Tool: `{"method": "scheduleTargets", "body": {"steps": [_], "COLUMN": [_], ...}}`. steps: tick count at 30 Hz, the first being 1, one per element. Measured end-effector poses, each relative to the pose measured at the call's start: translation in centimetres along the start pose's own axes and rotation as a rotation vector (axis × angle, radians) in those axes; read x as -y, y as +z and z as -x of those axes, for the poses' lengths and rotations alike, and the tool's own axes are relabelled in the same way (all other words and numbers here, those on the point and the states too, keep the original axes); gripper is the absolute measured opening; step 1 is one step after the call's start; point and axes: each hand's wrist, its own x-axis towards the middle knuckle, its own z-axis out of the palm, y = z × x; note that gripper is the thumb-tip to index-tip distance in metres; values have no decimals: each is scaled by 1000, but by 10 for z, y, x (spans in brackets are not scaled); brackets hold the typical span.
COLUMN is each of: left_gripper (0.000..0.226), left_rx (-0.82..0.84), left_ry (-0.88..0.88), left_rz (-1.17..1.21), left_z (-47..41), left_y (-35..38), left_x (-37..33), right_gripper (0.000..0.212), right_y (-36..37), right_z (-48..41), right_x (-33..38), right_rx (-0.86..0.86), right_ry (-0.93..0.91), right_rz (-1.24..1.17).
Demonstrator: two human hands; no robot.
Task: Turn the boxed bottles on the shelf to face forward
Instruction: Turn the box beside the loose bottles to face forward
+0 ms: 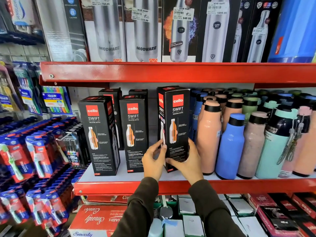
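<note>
Dark sleeves are reaching up from below toward the middle red shelf (153,185). Both hands are working on the third Cello Swift box (176,124), which is standing at the shelf front just beside the peach bottle (207,137). The left hand (153,161) is pinching the box's left front corner with thumb and fingertips, and the right hand (187,162) is wrapping its lower front and right side, probably to twist it square. Two other Swift boxes (100,134) are standing further left, the leftmost slightly angled.
</note>
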Motion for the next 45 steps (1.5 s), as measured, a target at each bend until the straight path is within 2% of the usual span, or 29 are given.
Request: {"method": "scheduleTargets", "body": {"steps": [4, 8, 11, 14, 16, 19, 21, 29, 40, 45], "left_gripper": [27, 33, 50, 50, 43, 33, 27, 28, 30, 30], "left_rx": [-15, -29, 58, 118, 107, 95, 87, 35, -22, -46], "left_ry": [13, 69, 35, -37, -63, -57, -41, -34, 19, -36], "left_rz": [44, -73, -179, -186, -179, -174, -165, -117, -316, -342], "left_z": [3, 2, -2, -7, -9, -11, -11, -3, -7, -9], "left_y": [1, 1, 0, -3, -6, -8, -10, -13, -4, 0], "left_x": [1, 2, 3, 8, 10, 10, 11, 13, 25, 31], "right_gripper": [96, 85, 84, 82, 86, 108, 110, 83, 79, 80], "right_y": [0, -2, -4, -8, -10, -11, -12, -10, -2, 4], "right_z": [-2, -1, 2, 1, 0, 0, 0, -2, -10, -13], "right_x": [3, 5, 8, 8, 6, 1, 0, -5, -13, -21], "right_rx": [-28, -14, 14, 34, 57, 107, 141, 179, 224, 215], "right_ry": [-11, -10, -10, -1, 15, 50, 63, 12, 61, 70], "right_rz": [15, 4, -13, -28, -49, -99, -107, -97, 13, 58]}}
